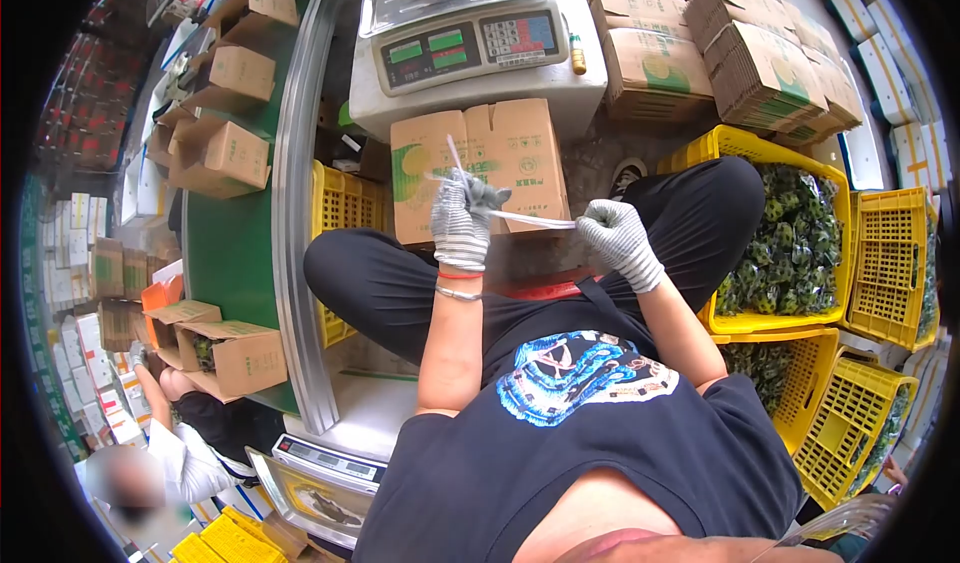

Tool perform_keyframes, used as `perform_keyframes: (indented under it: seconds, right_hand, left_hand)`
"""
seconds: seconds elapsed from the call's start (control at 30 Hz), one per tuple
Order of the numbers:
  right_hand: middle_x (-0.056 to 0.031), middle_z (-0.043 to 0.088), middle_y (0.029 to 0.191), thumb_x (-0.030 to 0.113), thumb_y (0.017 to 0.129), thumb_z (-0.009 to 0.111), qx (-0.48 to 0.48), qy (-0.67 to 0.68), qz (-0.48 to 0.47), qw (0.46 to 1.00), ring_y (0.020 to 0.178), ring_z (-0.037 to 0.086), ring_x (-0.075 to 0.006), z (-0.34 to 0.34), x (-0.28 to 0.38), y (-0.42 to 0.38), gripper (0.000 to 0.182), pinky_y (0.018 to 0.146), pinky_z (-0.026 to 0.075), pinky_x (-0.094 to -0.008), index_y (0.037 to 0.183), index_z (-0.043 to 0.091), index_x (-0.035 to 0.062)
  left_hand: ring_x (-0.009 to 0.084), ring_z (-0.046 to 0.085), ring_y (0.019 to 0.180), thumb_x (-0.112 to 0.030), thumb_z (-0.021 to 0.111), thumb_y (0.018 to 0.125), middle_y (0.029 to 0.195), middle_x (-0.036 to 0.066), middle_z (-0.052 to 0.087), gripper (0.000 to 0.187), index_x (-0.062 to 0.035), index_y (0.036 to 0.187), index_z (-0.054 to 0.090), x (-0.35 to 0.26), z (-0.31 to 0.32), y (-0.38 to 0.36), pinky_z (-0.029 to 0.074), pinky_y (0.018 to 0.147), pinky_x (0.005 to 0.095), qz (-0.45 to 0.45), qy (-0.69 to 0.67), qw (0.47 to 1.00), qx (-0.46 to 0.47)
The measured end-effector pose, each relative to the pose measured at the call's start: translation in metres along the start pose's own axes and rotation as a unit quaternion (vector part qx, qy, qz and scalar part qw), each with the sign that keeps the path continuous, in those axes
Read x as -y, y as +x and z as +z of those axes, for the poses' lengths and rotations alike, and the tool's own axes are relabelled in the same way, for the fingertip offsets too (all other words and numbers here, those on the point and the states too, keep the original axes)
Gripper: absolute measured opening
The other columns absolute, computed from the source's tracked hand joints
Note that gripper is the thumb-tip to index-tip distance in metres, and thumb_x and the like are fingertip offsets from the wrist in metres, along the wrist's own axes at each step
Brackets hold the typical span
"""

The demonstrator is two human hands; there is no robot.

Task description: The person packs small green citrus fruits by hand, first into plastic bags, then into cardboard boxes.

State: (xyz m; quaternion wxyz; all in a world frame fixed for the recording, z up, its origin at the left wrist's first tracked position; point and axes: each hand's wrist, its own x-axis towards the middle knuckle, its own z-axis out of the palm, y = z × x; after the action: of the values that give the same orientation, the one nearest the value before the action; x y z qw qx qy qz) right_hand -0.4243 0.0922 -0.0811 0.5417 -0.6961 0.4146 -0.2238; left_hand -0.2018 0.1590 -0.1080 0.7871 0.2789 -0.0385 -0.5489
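My left hand (460, 225), in a grey-and-white striped work glove, is closed round one part of a thin white strip (530, 221). A loose end of it sticks up above the fist. To the right, my right hand (620, 245), gloved the same way, is closed on the other end, and the strip stretches between both hands. Whether it is plastic tape or string I cannot make out. Just beyond and below my hands is a brown printed cardboard box (480, 163), partly hidden by the left hand.
A digital scale (460, 48) stands on a white block, beside a small bottle (578, 55). Folded cartons (655, 68) are stacked at the upper right. Yellow crates (845, 253) hold bagged greens. Open boxes (228, 158) line a green conveyor (235, 253); another person (190, 453) sits lower left.
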Motion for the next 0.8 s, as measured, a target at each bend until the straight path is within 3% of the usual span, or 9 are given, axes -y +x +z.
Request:
perform_keyframes:
  seconds: [0.13, 0.3, 0.43, 0.53, 0.6, 0.63, 0.67, 0.7, 0.8]
  right_hand:
    - [-0.0007, 0.050, 0.052, 0.007, 0.079, 0.061, 0.000, 0.006, -0.003, 1.000, 0.051, 0.045, -0.0054, -0.001, -0.002, 0.002, 0.018, 0.048, 0.037, -0.0239, 0.063, 0.054, 0.0010]
    - [0.0019, 0.051, 0.054, 0.006, 0.079, 0.061, 0.006, 0.067, 0.012, 0.998, 0.051, 0.045, -0.0046, 0.001, -0.002, 0.001, 0.018, 0.048, 0.038, -0.0227, 0.063, 0.055, 0.0012]
    - [-0.0026, 0.055, 0.065, 0.003, 0.078, 0.061, 0.017, 0.095, -0.139, 0.986, 0.059, 0.049, -0.0083, 0.014, 0.050, -0.005, 0.008, 0.055, 0.041, -0.0239, 0.071, 0.058, 0.0009]
    - [-0.0111, 0.058, 0.073, 0.007, 0.078, 0.064, 0.077, 0.087, -0.272, 0.955, 0.067, 0.058, -0.0250, 0.028, 0.107, 0.010, 0.010, 0.063, 0.046, -0.0329, 0.086, 0.059, 0.0023]
    - [-0.0169, 0.061, 0.076, 0.021, 0.083, 0.062, 0.052, -0.018, -0.175, 0.983, 0.074, 0.061, -0.0343, 0.037, 0.097, 0.032, 0.019, 0.066, 0.048, -0.0380, 0.088, 0.060, 0.0031]
    - [-0.0176, 0.061, 0.076, 0.024, 0.083, 0.060, 0.003, -0.079, -0.158, 0.984, 0.074, 0.061, -0.0357, 0.041, 0.093, 0.038, 0.020, 0.065, 0.048, -0.0396, 0.086, 0.058, 0.0044]
    - [-0.0184, 0.062, 0.076, 0.027, 0.083, 0.059, -0.047, -0.138, -0.138, 0.980, 0.074, 0.061, -0.0372, 0.045, 0.090, 0.043, 0.022, 0.065, 0.048, -0.0412, 0.085, 0.057, 0.0057]
    - [-0.0176, 0.062, 0.075, 0.026, 0.082, 0.058, -0.049, -0.172, -0.143, 0.974, 0.073, 0.061, -0.0366, 0.045, 0.090, 0.045, 0.020, 0.065, 0.048, -0.0422, 0.083, 0.056, 0.0059]
    - [-0.0118, 0.062, 0.065, 0.019, 0.079, 0.056, -0.042, -0.288, -0.187, 0.938, 0.066, 0.063, -0.0333, 0.058, 0.052, 0.051, 0.013, 0.065, 0.044, -0.0432, 0.084, 0.051, 0.0077]
  left_hand:
    - [0.0148, 0.040, 0.048, -0.033, 0.046, 0.096, 0.056, 0.000, 0.038, 0.030, -0.0106, 0.076, 0.048, 0.004, 0.030, -0.011, 0.054, 0.067, 0.0467, 0.041, 0.110, 0.976, -0.183]
    - [0.0113, 0.034, 0.033, -0.035, 0.047, 0.096, 0.048, -0.002, 0.035, 0.034, -0.0087, 0.075, 0.052, 0.008, 0.016, -0.005, 0.040, 0.037, 0.0292, 0.089, 0.255, 0.933, -0.236]
    - [0.0321, 0.053, 0.052, -0.027, 0.053, 0.091, 0.058, 0.015, 0.052, 0.024, -0.0045, 0.082, 0.054, 0.021, -0.004, -0.011, 0.042, 0.051, 0.0423, 0.293, 0.730, 0.587, -0.189]
    - [0.0383, 0.058, 0.078, -0.029, 0.058, 0.086, 0.084, 0.017, 0.062, 0.024, -0.0071, 0.095, 0.058, 0.028, 0.011, -0.027, 0.046, 0.065, 0.0447, 0.342, 0.737, 0.583, 0.006]
    - [0.0353, 0.058, 0.092, -0.027, 0.056, 0.086, 0.096, 0.015, 0.062, 0.028, -0.0062, 0.104, 0.058, 0.029, 0.019, -0.031, 0.045, 0.078, 0.0421, 0.191, 0.679, 0.709, 0.007]
    - [0.0362, 0.057, 0.091, -0.027, 0.053, 0.089, 0.095, 0.017, 0.061, 0.029, -0.0050, 0.107, 0.056, 0.029, 0.019, -0.030, 0.045, 0.078, 0.0416, 0.195, 0.620, 0.760, 0.011]
    - [0.0373, 0.056, 0.088, -0.026, 0.049, 0.092, 0.096, 0.017, 0.060, 0.028, -0.0038, 0.108, 0.054, 0.022, 0.025, -0.032, 0.045, 0.076, 0.0401, 0.208, 0.648, 0.730, 0.062]
    - [0.0353, 0.056, 0.086, -0.025, 0.047, 0.093, 0.097, 0.017, 0.058, 0.028, -0.0036, 0.110, 0.052, 0.013, 0.025, -0.036, 0.045, 0.075, 0.0390, 0.090, 0.642, 0.758, 0.068]
    - [0.0171, 0.055, 0.097, -0.008, 0.048, 0.089, 0.109, 0.013, 0.059, 0.034, 0.0027, 0.121, 0.048, 0.013, 0.028, -0.049, 0.046, 0.081, 0.0304, -0.020, 0.556, 0.822, 0.120]
